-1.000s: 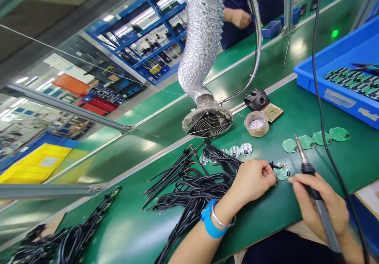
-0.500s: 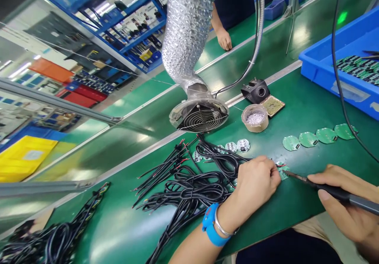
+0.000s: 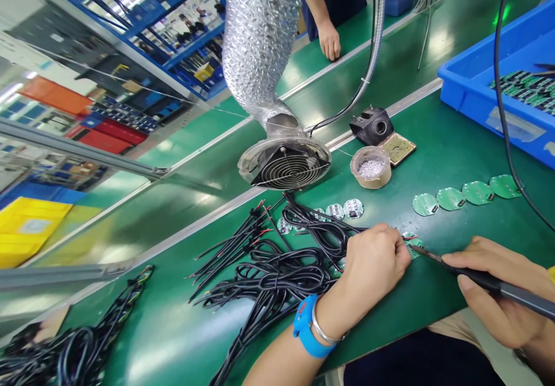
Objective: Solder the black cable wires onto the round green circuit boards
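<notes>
My left hand [image 3: 376, 262], with a blue band and a silver bangle at the wrist, is closed at the left edge of a round green circuit board [image 3: 417, 248]. It pinches a thin cable whose red wire end shows over the board. In my right hand [image 3: 503, 293] is a black-handled soldering iron [image 3: 481, 280]; its tip touches or nearly touches the board near the wire. Bundles of black cable [image 3: 277, 279] lie left of my left hand. Behind them is a row of round boards [image 3: 353, 208].
A fume duct [image 3: 260, 45] hangs over the table. Behind the board are a solder-filled ring [image 3: 371, 167] and a black iron stand [image 3: 373, 126]. Green boards [image 3: 477, 193] and a blue tray [image 3: 472, 100] are at right. Another person's hand [image 3: 330, 40] rests across the divider.
The whole view has shifted slightly. The iron's tip has moved a little left over the board, toward the wire. My left hand keeps its closed pose.
</notes>
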{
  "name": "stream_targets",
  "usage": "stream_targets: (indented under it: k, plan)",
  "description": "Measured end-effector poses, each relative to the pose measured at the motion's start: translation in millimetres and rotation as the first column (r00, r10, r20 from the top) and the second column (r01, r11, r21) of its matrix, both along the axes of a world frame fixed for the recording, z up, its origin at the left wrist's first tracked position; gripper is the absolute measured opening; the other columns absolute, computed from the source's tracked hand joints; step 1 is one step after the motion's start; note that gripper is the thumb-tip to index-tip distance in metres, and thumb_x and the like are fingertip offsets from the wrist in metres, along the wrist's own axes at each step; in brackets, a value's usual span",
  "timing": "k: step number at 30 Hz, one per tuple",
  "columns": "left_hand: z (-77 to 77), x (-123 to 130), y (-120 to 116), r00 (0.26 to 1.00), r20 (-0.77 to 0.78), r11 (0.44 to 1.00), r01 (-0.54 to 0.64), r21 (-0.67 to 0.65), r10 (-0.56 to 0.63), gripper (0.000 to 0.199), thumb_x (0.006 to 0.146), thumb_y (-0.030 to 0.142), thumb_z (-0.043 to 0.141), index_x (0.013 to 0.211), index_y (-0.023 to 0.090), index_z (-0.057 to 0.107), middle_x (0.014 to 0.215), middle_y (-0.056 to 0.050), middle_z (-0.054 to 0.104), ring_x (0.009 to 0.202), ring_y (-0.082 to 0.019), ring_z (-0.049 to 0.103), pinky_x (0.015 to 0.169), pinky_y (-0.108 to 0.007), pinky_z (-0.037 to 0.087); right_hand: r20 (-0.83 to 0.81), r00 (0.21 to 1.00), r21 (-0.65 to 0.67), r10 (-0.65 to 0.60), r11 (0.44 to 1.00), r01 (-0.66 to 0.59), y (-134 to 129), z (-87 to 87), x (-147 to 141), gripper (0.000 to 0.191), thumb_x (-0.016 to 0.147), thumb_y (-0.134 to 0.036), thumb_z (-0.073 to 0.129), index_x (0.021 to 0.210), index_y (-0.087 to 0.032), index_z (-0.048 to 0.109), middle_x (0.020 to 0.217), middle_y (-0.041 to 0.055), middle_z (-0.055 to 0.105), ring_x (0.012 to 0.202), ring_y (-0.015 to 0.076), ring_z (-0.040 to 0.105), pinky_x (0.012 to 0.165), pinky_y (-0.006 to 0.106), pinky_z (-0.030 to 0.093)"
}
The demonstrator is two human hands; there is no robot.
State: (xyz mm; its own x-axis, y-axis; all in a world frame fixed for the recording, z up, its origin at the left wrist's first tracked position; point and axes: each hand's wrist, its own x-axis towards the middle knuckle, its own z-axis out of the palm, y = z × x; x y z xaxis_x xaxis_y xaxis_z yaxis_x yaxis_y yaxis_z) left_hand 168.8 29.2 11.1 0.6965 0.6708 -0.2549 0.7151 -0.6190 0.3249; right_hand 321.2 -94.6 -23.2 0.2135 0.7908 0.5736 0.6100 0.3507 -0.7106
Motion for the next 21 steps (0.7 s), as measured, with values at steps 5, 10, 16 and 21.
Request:
stream_targets:
  k: [5, 10, 16, 21]
  plan:
    - [0.6, 1.8, 0.6, 1.0, -0.004, 1.0, 0.001, 0.0, -0.001, 0.019, 0.085, 0.022, 0.052, 0.076, 0.02, 0.069, 0.081, -0.003, 0.07, 0.072, -0.02, 0.065, 0.062, -0.028, 0.044, 0.013, 0.999, 0.022, -0.031, 0.999, 0.031, -0.6, 6.9, -1.6, 0.029, 0.08, -0.012, 0.056, 0.104, -0.025, 0.066, 0.071, -0.0002, 0.065, 0.054, 0.0136, 0.058, 0.046, 0.027, 0.047]
    - [1.5, 1.9, 0.7, 1.0, -0.015, 1.0, 0.008, 0.012, -0.008, 0.018, 0.085, 0.023, 0.053, 0.077, 0.02, 0.069, 0.082, -0.004, 0.071, 0.072, -0.02, 0.065, 0.062, -0.029, 0.045, 0.024, 0.998, -0.011, -0.05, 0.999, 0.05, -5.2, 16.8, -2.7, 0.023, 0.081, -0.013, 0.054, 0.098, -0.023, 0.066, 0.065, -0.0005, 0.06, 0.051, 0.0122, 0.055, 0.043, 0.024, 0.045]
    - [6.7, -4.2, 3.2, 0.995, 0.02, 0.995, 0.096, -0.016, -0.096, 0.013, 0.086, 0.025, 0.057, 0.087, 0.022, 0.07, 0.085, -0.001, 0.069, 0.074, -0.019, 0.064, 0.064, -0.029, 0.045, 0.081, 0.997, 0.028, -0.011, 1.0, 0.009, -3.2, 17.5, -4.4, 0.024, 0.082, -0.008, 0.053, 0.101, -0.017, 0.064, 0.069, 0.0015, 0.059, 0.054, 0.0105, 0.051, 0.046, 0.024, 0.044]
    - [5.4, -9.1, 3.8, 0.974, -0.007, 0.973, 0.228, 0.032, -0.228, 0.016, 0.091, 0.025, 0.054, 0.087, 0.022, 0.069, 0.086, -0.001, 0.066, 0.077, -0.019, 0.064, 0.064, -0.029, 0.044, 0.097, 0.995, 0.051, -0.005, 0.999, 0.0, 1.1, 18.1, -7.0, 0.023, 0.083, -0.008, 0.051, 0.1, -0.017, 0.064, 0.066, 0.0008, 0.057, 0.053, 0.0093, 0.05, 0.047, 0.023, 0.042]
